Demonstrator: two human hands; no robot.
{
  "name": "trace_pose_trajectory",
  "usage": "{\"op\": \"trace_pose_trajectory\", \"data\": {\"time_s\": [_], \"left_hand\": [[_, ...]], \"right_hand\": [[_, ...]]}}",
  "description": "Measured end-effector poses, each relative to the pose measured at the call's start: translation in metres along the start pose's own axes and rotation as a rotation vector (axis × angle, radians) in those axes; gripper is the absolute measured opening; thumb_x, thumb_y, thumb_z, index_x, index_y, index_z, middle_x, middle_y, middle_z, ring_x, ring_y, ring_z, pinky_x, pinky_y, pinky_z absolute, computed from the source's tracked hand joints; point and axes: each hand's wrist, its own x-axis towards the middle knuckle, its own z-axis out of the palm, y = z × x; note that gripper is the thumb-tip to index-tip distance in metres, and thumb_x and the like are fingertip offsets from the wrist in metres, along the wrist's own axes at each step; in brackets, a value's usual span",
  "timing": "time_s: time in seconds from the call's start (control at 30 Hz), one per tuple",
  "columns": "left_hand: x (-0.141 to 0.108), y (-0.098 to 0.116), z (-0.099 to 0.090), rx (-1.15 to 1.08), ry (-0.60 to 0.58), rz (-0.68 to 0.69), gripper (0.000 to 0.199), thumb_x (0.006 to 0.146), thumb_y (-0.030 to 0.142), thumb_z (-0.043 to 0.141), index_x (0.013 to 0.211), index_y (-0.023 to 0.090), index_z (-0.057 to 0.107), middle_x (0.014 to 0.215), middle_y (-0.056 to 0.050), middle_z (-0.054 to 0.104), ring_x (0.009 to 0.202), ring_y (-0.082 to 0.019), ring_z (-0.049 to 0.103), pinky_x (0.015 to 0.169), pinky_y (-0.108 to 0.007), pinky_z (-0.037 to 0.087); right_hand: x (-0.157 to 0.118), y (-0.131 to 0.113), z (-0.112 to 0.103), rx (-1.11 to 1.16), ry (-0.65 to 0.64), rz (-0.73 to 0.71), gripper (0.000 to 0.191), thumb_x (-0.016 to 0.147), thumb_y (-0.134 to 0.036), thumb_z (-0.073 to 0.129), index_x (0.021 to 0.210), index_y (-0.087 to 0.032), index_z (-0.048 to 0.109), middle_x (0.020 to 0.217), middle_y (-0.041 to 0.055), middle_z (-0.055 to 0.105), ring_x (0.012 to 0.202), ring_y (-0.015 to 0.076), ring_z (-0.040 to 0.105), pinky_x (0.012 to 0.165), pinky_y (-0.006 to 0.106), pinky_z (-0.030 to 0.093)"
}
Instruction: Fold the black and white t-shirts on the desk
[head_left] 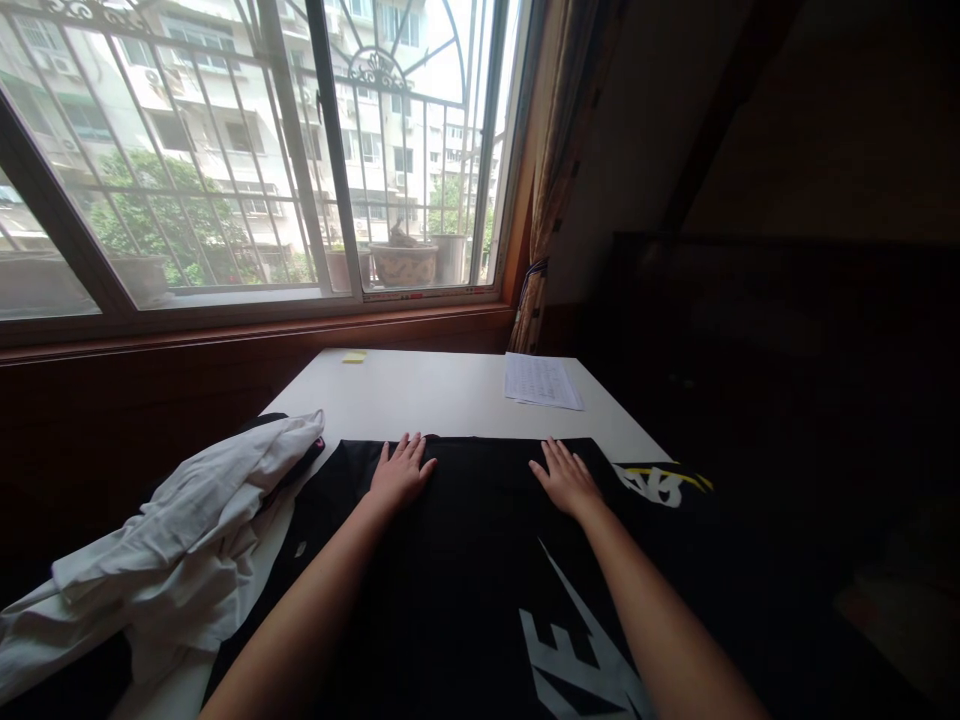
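Note:
A black garment (pixel 465 560) with large pale letters lies spread flat over the near part of a white table (pixel 420 395). My left hand (pixel 401 472) rests palm down near the garment's far edge, fingers spread and holding nothing. To the right, my right hand (pixel 566 478) also lies flat on the black cloth by the same edge, its fingers apart. Both forearms reach across the garment, and the right one covers part of the lettering.
Crumpled white clothing (pixel 187 530) hangs over the table's left side. Dark cloth with a white and yellow print (pixel 660 485) lies at the right edge. Printed papers (pixel 541 381) and a yellow note (pixel 354 357) are at the far end, below a barred window.

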Motion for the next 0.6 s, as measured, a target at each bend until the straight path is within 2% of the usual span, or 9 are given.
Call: {"op": "trace_pose_trajectory", "data": {"time_s": [0.1,0.23,0.43,0.6], "left_hand": [[0.004,-0.010,-0.005,0.011,0.065,-0.029,0.052,0.105,0.046,0.026,0.146,0.023,0.048,0.155,-0.008,0.045,0.145,-0.030,0.036,0.116,-0.053,0.028],[0.008,-0.023,-0.018,0.032,0.152,-0.011,0.037,0.103,0.033,0.040,0.129,0.020,0.062,0.134,-0.011,0.061,0.120,-0.026,0.056,0.107,-0.042,0.039],[0.010,-0.015,-0.032,0.056,0.164,0.158,0.027,0.099,0.029,0.048,0.101,0.027,0.074,0.113,-0.009,0.065,0.110,-0.026,0.054,0.091,-0.038,0.047],[0.008,-0.007,-0.028,0.071,0.166,0.177,0.031,0.099,0.031,0.046,0.104,0.026,0.077,0.110,-0.013,0.064,0.109,-0.030,0.053,0.088,-0.043,0.047]], "right_hand": [[0.001,0.001,0.001,0.002,-0.001,0.002,0.077,0.099,-0.062,0.016,0.160,-0.016,0.018,0.168,0.0032,0.010,0.154,0.0196,0.007,0.124,0.042,0.009],[0.001,0.001,0.002,0.003,0.005,0.007,0.076,0.099,-0.062,0.016,0.160,-0.017,0.018,0.168,0.0027,0.010,0.154,0.0194,0.008,0.125,0.041,0.008],[-0.002,-0.001,-0.002,0.010,0.005,0.004,0.077,0.099,-0.062,0.017,0.160,-0.015,0.019,0.167,0.0032,0.012,0.154,0.0192,0.009,0.125,0.041,0.009],[-0.002,-0.001,-0.003,0.017,0.008,0.009,0.075,0.099,-0.061,0.017,0.160,-0.017,0.020,0.167,0.0028,0.012,0.154,0.0192,0.009,0.124,0.041,0.009]]}}
